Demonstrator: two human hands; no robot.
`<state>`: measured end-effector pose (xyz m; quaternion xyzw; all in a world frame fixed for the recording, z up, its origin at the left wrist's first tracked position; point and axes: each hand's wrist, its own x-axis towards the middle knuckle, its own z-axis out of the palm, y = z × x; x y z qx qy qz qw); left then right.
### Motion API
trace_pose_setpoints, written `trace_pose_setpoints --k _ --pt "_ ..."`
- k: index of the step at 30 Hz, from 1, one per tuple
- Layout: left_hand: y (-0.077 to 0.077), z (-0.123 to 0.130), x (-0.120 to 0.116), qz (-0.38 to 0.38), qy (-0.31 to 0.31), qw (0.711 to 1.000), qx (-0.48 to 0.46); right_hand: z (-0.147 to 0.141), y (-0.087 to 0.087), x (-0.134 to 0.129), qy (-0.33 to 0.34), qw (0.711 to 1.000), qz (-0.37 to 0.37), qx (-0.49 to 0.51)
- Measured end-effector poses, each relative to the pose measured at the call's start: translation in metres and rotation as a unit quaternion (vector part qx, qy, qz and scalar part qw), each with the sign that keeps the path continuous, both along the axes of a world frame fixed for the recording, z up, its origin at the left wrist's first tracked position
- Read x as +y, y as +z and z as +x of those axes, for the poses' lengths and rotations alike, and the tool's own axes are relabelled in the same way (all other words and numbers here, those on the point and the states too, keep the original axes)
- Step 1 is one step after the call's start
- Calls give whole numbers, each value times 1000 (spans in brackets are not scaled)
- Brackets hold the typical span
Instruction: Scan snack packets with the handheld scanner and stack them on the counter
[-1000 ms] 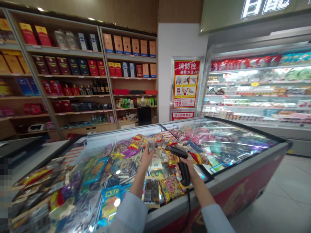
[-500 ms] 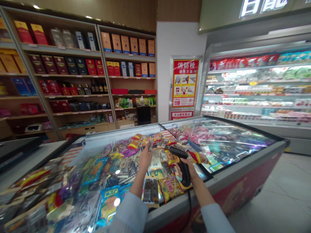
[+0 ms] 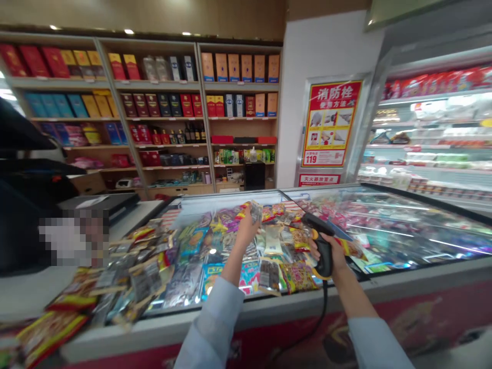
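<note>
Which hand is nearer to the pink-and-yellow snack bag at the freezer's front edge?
Right. The right hand, gripping the black scanner, is close to the snack bag, on its right; the left hand, holding a small packet, is farther beyond, to its left.

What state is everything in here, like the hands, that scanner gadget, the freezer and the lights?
Left hand: closed on a small clear-fronted packet.
Right hand: wrapped around the scanner's grip.
Barcode scanner: held upright, head toward the left; whether switched on, can't tell.
Scanner cable: attached, hanging slack.
Chest freezer: glass-topped, snack packets on top.
Display fridge: lit, stocked.
Ceiling lights: on.
</note>
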<state>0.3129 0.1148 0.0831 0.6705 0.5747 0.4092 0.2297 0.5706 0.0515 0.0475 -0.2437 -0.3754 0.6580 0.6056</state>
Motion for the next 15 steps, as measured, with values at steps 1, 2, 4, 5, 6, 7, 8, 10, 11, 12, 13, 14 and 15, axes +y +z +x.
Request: trace_pose_setpoints --k 1,2,4,5,6,7,8,10,11,12,13,14,15 --pt "5 -13 -8 1 16 1000 4 -8 6 -2 9 1000 4 -4" --pt "9 -28 -17 3 33 999 10 -18 11 -3 18 1000 9 -6" --pt "12 -59 -34 7 73 997 24 -44 17 -4 42 999 16 -5" --pt "12 -74 -43 7 88 996 26 -58 19 -3 56 998 18 -4" --pt "11 -90 -51 2 101 995 26 -74 20 -3 70 997 19 -3" --pt "10 -105 -59 -4 113 993 25 -90 19 -2 84 996 19 -4" --pt "9 -120 -66 -10 125 992 25 -106 19 -1 98 995 18 -6" --pt "6 -149 -79 -10 154 988 30 -138 16 0 121 992 19 -4" --pt "5 -162 -85 -6 171 985 35 -154 15 1 134 991 20 -2" --pt "5 -175 -90 0 190 981 40 -169 13 1 146 989 20 2" --pt "5 -188 -94 5 207 977 43 -183 11 2 159 987 18 5" --pt "5 -200 -99 7 223 974 45 -197 10 3 172 985 16 7" --pt "4 -211 -103 7 237 971 45 -210 8 4 182 983 11 8"
